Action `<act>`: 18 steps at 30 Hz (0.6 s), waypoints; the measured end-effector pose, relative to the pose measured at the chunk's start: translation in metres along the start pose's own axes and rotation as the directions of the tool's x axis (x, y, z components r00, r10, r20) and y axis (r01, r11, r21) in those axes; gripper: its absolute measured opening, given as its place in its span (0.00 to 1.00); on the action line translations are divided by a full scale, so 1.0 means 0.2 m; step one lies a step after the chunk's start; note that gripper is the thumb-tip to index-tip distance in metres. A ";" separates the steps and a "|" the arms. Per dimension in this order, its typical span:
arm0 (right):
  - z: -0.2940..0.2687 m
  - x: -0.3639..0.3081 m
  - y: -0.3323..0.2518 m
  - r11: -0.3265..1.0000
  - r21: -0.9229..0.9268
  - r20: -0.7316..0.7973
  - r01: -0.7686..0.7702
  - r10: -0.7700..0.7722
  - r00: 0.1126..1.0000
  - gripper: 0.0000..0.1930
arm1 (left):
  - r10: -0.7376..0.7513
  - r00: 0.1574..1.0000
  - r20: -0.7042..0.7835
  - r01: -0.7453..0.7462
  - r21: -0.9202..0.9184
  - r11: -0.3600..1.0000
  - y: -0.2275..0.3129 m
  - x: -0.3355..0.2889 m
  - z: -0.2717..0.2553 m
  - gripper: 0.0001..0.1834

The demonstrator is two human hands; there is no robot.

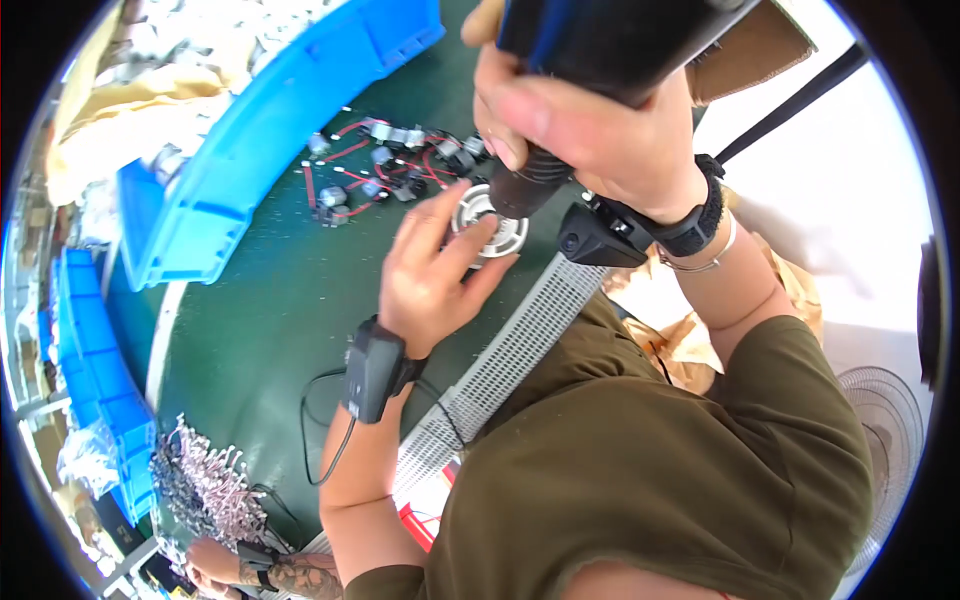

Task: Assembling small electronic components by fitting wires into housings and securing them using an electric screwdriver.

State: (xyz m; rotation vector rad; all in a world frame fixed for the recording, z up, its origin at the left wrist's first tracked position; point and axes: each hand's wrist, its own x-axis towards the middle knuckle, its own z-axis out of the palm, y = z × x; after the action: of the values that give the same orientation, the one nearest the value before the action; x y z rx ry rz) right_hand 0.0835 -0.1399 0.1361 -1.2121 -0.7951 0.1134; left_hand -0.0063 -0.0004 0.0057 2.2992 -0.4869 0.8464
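Observation:
My right hand (pixel 630 140) is wrapped around a black power screwdriver (pixel 590 45). The tool's dark nose points down onto a round white spoked plastic part (pixel 513 238) on the green table. From the left, my left hand (pixel 425 275) steadies that part, its thumb and fingers on the rim and across the face. The nose and my fingers cover some of the part's middle, so the tool's tip and any screw are hidden. Just beyond it lie several small grey motor-like pieces (pixel 385 160) with red wires.
A long blue bin (pixel 225 165) stands at the far left, with another blue bin (pixel 105 370) nearer. Bundled wires (pixel 205 480) lie at lower left beside another person's hand (pixel 215 562). A grey perforated strip (pixel 500 365) edges the table. A cardboard box (pixel 760 50) is at upper right.

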 end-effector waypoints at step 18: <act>-0.06 0.17 0.06 0.982 -0.190 -0.012 0.009 -0.011 1.000 0.13 | -0.602 0.786 -0.144 0.602 0.401 0.690 -0.29 -0.06 -0.46 0.18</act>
State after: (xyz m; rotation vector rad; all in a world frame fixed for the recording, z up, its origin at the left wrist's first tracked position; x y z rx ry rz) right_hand 0.1191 -0.1294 0.1406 -1.3869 -0.8140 0.0212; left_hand -0.0243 0.1050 0.0272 2.5979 0.5189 0.6486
